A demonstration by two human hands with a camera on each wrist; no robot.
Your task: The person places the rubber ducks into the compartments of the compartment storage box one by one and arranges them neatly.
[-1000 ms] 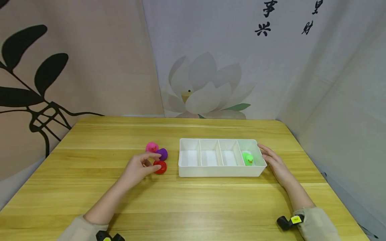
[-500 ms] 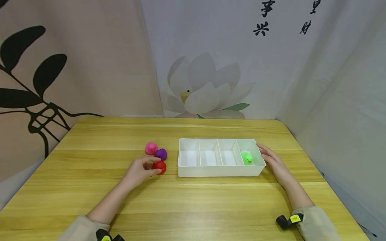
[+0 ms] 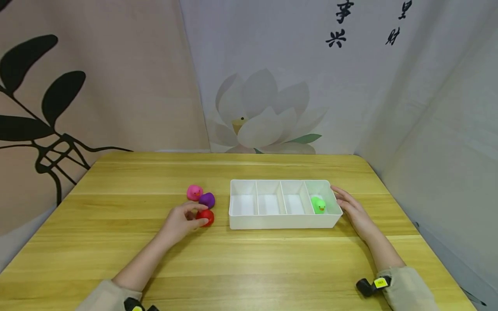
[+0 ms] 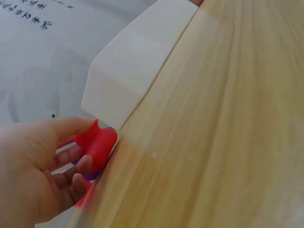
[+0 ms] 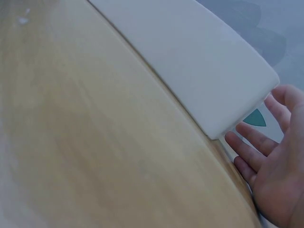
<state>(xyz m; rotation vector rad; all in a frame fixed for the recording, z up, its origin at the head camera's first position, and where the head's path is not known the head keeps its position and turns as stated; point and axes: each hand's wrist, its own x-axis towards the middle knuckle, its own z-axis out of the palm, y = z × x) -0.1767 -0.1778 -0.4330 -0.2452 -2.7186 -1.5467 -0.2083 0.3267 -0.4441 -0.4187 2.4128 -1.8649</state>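
Note:
My left hand pinches a red rubber duck between thumb and fingers, low at the table top. The left wrist view shows the same red duck with the thumb at its pointed tip. Just behind it sit a purple duck and a pink duck, close together. Resting with extended fingers at the right end of a white divided box, my right hand holds nothing. A green duck sits in the box's rightmost compartment. Fingertips of the right hand lie against or very near the box's end wall.
The wooden table carries the box at centre right, with the ducks to its left. Behind the table's far edge hangs a printed cloth with a lotus. Another light cloth closes off the right side.
The left fingers and thumb have settled around the red duck, which has turned slightly in the grasp. The right hand and the box stay in place; the head view has shifted a little.

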